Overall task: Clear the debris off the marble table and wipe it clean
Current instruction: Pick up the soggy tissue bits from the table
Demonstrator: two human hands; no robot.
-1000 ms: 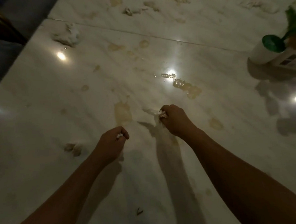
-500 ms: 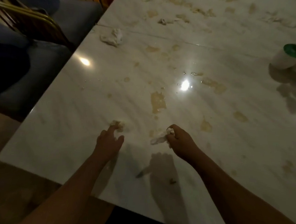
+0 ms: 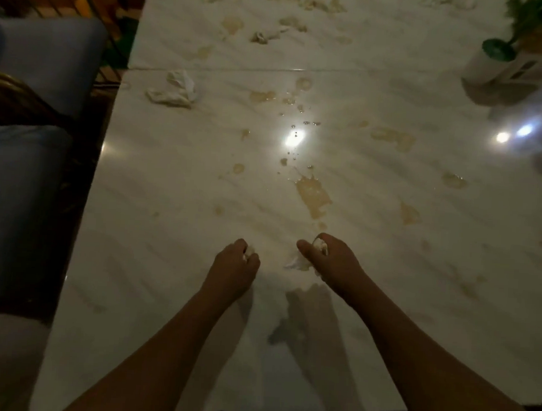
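While both hands sit low over the near part of the marble table (image 3: pixel 166 262), I record them first. My left hand (image 3: pixel 233 266) is clenched round a small white wad (image 3: pixel 249 252), which shows only between thumb and curled fingers. My right hand (image 3: pixel 329 258), just beside it, grips a tissue (image 3: pixel 298 264); part of this shows at the knuckles and a loose tail hangs toward the marble below the thumb. Whether that tail touches the surface I cannot tell.

Directly beyond the right hand lies a brownish splash stain (image 3: pixel 312 191), with smaller spots and droplets scattered around a bright light glare (image 3: pixel 295 137). Further blotches mark the slab to the right. A crumpled tissue (image 3: pixel 175 88) lies near the left edge, just short of the seam (image 3: pixel 270 71) between two slabs. Past the seam rests a twisted scrap (image 3: pixel 266 35) among more stains.

At far right stands a white cylinder with a green top (image 3: pixel 487 66), beside a plant (image 3: pixel 537 18). Padded chairs (image 3: pixel 22 192) line the left edge.
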